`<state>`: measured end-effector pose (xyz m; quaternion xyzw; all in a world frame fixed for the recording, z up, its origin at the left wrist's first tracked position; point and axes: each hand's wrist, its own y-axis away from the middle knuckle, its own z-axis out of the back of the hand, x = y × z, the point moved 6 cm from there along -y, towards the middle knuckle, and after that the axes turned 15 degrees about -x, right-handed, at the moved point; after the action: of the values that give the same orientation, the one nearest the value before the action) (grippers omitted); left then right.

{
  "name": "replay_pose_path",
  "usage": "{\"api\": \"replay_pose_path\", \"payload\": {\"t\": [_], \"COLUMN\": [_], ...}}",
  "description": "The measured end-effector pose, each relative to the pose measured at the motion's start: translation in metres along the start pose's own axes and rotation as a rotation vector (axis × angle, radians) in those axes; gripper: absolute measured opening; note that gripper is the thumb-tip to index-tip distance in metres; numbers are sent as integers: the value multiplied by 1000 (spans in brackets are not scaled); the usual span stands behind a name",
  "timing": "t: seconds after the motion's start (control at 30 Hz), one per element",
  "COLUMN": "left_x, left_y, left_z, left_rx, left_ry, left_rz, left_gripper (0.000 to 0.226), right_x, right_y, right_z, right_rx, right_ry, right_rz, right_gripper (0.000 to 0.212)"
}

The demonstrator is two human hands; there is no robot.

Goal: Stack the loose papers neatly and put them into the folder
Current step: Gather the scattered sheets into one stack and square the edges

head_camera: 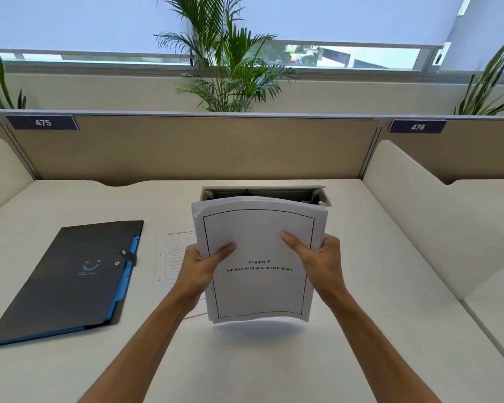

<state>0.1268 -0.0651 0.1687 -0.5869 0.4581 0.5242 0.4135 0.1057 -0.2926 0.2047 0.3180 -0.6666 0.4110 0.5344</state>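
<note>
So, both hands are clamped on one stack of papers, held upright-ish and tilted back over the desk, bottom edge lifted just clear of the surface with a shadow under it. The left hand is wrapped round the left edge, thumb laid across the front page, fingers hidden behind. The right hand is doing the mirror image on the right edge, thumb pressed on the front too. Both forearms are stretched forward from the bottom of the view. The top sheet is printed "Chapter 5, Analysis of Financial statements" inside a thin border, and the top corners are bowed a little.

One more loose sheet is left flat on the desk, partly hidden behind the left hand and the stack. One dark folder with blue inner edges is lying closed to the left, well apart from the stack. Behind the stack a cable slot is cut into the desk. Two number plates are seen on the partition, 475 and 476, and three plants behind it.
</note>
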Motion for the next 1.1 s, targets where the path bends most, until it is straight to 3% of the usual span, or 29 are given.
{"api": "replay_pose_path", "payload": {"t": [0.2, 0.33, 0.67, 0.9, 1.03, 1.1], "left_x": [-4, 7, 2, 72, 95, 97], "left_y": [-3, 0, -5, 12, 9, 6], "left_z": [-3, -5, -14, 4, 14, 16], "left_rx": [18, 22, 32, 60, 3, -24], "left_ry": [16, 18, -24, -163, -171, -189], "left_rz": [6, 34, 1, 152, 237, 247], "left_gripper": [19, 25, 23, 13, 25, 19], "right_x": [17, 6, 7, -76, -127, -137], "right_y": [-5, -6, -13, 7, 19, 20], "right_z": [5, 9, 15, 31, 37, 34], "right_rx": [-6, -2, 2, 90, 100, 73], "right_ry": [-31, -11, -30, 222, 353, 368], "right_rz": [47, -4, 9, -138, -166, -171], "right_gripper": [15, 6, 7, 18, 57, 46]}}
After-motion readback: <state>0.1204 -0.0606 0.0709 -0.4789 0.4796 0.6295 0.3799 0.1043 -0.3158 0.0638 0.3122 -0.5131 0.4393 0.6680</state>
